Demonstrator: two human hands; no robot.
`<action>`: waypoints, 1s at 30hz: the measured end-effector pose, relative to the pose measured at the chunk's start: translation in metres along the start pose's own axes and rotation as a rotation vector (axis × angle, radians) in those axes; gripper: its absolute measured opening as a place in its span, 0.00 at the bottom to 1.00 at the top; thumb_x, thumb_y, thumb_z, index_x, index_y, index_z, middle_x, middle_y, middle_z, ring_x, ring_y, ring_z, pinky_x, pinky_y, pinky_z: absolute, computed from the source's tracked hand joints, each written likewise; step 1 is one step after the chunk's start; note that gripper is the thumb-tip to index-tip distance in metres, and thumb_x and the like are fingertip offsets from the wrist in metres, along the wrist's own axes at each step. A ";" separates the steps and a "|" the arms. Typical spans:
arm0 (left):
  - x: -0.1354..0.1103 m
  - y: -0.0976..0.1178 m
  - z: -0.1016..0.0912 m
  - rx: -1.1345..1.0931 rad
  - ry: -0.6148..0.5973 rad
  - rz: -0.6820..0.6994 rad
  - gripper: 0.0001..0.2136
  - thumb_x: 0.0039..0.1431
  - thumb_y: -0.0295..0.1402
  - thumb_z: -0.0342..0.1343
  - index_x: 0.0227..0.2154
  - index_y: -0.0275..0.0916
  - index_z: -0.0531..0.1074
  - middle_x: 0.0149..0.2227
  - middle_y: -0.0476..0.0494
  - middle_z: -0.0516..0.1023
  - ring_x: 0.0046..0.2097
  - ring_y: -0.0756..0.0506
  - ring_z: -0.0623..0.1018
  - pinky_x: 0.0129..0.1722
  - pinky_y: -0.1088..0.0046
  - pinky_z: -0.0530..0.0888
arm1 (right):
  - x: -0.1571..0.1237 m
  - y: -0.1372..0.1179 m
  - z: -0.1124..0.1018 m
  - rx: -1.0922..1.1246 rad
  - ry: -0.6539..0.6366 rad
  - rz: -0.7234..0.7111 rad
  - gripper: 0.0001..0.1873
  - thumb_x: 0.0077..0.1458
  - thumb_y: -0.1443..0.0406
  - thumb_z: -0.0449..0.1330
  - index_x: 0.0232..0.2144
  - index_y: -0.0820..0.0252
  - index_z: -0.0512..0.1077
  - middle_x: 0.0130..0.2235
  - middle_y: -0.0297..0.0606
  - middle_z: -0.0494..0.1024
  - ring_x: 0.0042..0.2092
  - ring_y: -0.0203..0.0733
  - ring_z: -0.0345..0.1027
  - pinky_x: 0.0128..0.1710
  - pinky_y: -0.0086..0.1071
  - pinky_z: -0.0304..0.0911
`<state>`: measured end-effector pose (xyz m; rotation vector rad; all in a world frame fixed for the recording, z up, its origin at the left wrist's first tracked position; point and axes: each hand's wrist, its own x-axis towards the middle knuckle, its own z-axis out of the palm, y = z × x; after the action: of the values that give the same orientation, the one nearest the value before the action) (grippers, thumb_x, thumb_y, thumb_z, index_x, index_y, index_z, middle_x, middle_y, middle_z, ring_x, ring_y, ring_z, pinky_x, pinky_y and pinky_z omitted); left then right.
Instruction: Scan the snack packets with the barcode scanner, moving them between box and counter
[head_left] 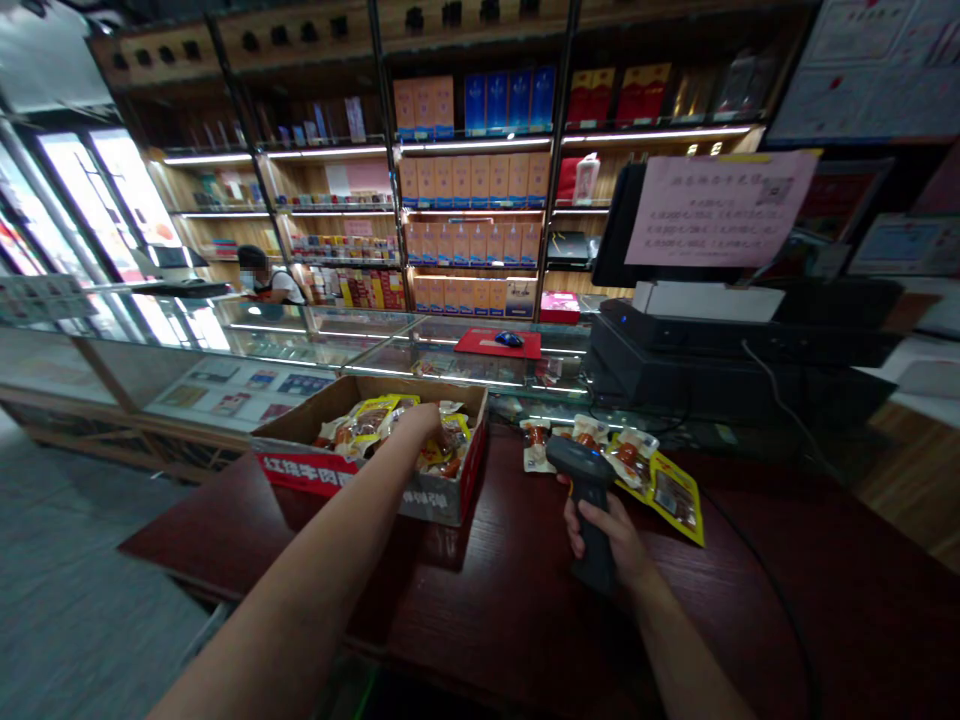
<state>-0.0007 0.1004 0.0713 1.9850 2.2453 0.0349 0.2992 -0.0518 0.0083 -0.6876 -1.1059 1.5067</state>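
My right hand (pixel 604 530) is wrapped round the grip of a dark barcode scanner (pixel 583 465), held over the dark wooden table. Just behind it lie several packaged snacks (pixel 634 455) in clear and yellow packs, one yellow pouch (pixel 675 497) nearest the table's right side. My left hand (pixel 424 428) reaches into an open cardboard box (pixel 450 498) with red and grey printed sides. Inside are several vacuum-packed snacks (pixel 367 420). The left fingers point down among the packs and are mostly hidden, so their grip does not show.
Behind the box runs a glass display counter (pixel 262 345) with a red mat (pixel 472 342) and a computer mouse (pixel 509 339) on it. A monitor with a pink notice (pixel 720 210) stands at the right above a black cash drawer (pixel 660 365). A person (pixel 274 280) is behind the far counter.
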 end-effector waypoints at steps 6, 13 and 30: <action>0.001 -0.003 0.006 0.000 0.079 -0.033 0.18 0.29 0.37 0.69 0.28 0.37 0.74 0.36 0.30 0.78 0.43 0.31 0.77 0.41 0.58 0.71 | -0.003 -0.001 -0.002 0.021 0.029 -0.027 0.22 0.47 0.60 0.63 0.44 0.62 0.67 0.21 0.28 0.68 0.17 0.31 0.59 0.15 0.26 0.57; -0.014 -0.006 -0.017 -0.383 0.431 -0.050 0.15 0.42 0.39 0.61 0.33 0.35 0.75 0.37 0.32 0.78 0.41 0.35 0.77 0.40 0.62 0.71 | -0.004 -0.001 -0.001 0.013 0.019 -0.024 0.21 0.48 0.60 0.62 0.44 0.61 0.68 0.21 0.28 0.69 0.17 0.31 0.59 0.16 0.25 0.57; -0.094 0.110 0.072 -1.384 0.380 0.323 0.09 0.53 0.27 0.49 0.38 0.38 0.68 0.37 0.45 0.77 0.39 0.47 0.76 0.40 0.73 0.72 | -0.008 -0.005 0.002 0.014 0.033 -0.078 0.24 0.47 0.58 0.62 0.46 0.60 0.66 0.22 0.28 0.68 0.17 0.31 0.58 0.16 0.26 0.56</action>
<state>0.1280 0.0156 0.0210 1.4378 1.2022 1.5763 0.3010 -0.0603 0.0123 -0.6499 -1.0844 1.4309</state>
